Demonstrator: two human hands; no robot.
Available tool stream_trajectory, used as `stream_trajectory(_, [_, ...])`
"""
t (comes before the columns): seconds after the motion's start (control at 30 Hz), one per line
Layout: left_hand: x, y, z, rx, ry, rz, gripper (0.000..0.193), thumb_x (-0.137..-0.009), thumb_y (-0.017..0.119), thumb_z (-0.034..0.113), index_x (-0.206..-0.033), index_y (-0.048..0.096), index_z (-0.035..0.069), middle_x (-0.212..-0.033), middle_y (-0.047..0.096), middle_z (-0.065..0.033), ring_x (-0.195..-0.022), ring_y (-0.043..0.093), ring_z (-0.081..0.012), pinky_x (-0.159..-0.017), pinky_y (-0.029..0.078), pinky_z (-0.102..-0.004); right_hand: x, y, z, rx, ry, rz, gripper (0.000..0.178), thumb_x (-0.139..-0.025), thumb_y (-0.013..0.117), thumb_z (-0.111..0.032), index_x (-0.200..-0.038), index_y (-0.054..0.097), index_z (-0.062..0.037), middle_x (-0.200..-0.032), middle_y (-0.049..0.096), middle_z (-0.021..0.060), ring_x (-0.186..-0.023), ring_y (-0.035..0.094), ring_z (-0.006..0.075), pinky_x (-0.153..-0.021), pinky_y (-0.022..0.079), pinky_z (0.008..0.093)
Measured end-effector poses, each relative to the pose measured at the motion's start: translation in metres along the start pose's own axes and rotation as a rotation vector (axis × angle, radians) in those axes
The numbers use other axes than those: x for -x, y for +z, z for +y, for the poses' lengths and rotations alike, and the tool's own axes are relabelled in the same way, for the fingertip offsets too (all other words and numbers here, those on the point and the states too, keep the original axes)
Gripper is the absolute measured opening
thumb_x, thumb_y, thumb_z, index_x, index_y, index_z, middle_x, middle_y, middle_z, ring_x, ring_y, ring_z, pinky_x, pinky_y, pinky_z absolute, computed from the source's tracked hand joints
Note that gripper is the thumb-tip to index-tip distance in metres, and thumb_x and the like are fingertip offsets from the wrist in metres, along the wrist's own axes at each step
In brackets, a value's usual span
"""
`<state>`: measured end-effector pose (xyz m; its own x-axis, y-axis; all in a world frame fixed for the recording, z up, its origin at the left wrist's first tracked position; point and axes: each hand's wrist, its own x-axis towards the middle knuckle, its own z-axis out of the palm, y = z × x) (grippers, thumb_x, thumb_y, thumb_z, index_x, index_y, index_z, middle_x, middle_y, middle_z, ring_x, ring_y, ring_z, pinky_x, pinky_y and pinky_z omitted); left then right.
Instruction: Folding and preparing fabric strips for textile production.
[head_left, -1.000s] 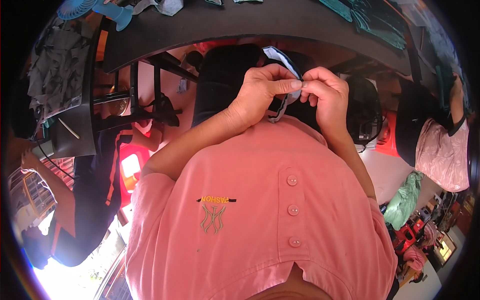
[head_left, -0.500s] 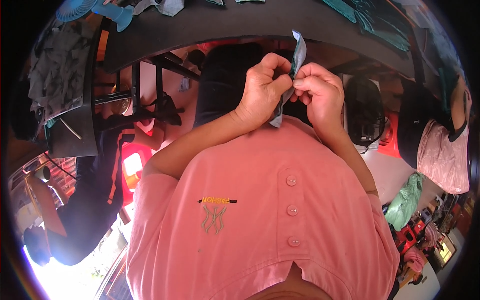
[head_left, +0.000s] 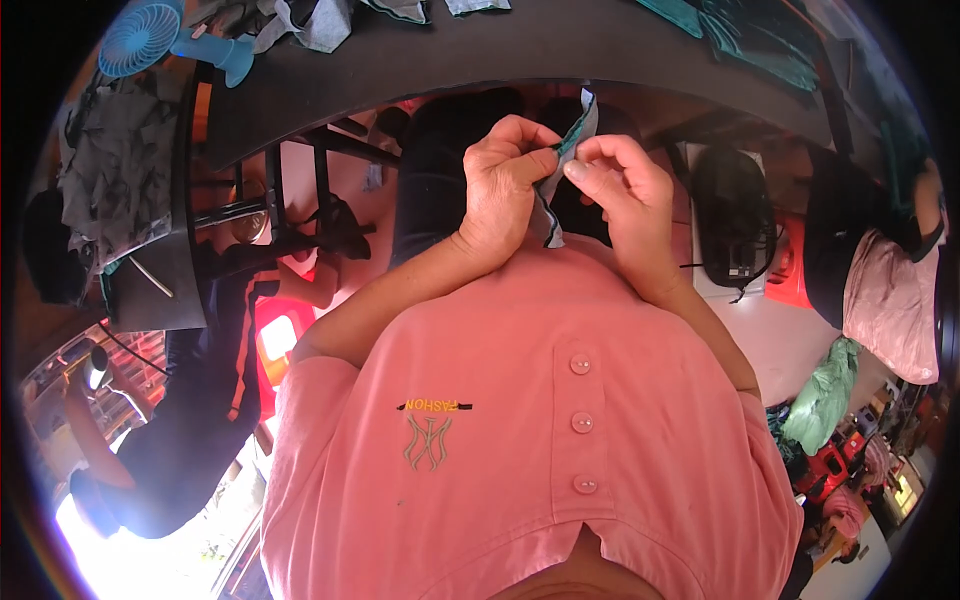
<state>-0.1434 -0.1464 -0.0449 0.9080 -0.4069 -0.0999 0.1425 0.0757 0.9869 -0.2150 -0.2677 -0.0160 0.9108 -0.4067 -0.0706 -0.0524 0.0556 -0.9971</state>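
Bare left hand (head_left: 505, 185) pinches a narrow grey-and-teal fabric strip (head_left: 578, 128) thumb-to-forefinger, short of the dark flat-topped table (head_left: 430, 60) – right hand (head_left: 635, 195) pinches alongside, other fingers loosely parted. Double grip likely steadies the limp cloth. On table – grey cloth pieces (head_left: 325, 25) left, teal cloth (head_left: 760, 45) right.

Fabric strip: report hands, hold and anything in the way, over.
Left hand pinching grey-green fabric strip. Right hand at its edge, grip unclear. Dark table ahead, nothing seen blocking either hand.
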Motion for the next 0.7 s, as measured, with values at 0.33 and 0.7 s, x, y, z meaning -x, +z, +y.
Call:
stream_trajectory(0.33, [0.001, 0.009, 0.006, -0.110, 0.155, -0.092, 0.020, -0.080, 0.052, -0.008, -0.095, 0.065, -0.002, -0.078, 0.060, -0.0011, -0.068, 0.050, -0.0068, -0.062, 0.041, -0.0213, -0.009, -0.017, 0.028, 0.186, -0.229, -0.046, 0.009, -0.085, 0.063, -0.008, -0.083, 0.060, 0.0007, -0.070, 0.059, 0.0001, -0.061, 0.050, 0.0053, -0.054, 0.040, 0.0223])
stream_trajectory(0.7, [-0.008, 0.008, -0.008, -0.356, 0.476, -0.161, 0.026, -0.077, 0.048, -0.012, -0.094, 0.065, -0.002, -0.083, 0.058, 0.0025, -0.074, 0.049, -0.0044, -0.064, 0.041, -0.0198, -0.001, -0.013, 0.019, 0.356, -0.468, -0.078, 0.007, -0.077, 0.064, 0.000, -0.079, 0.057, 0.0001, -0.069, 0.059, 0.0109, -0.056, 0.057, 0.0190, -0.053, 0.044, 0.0295])
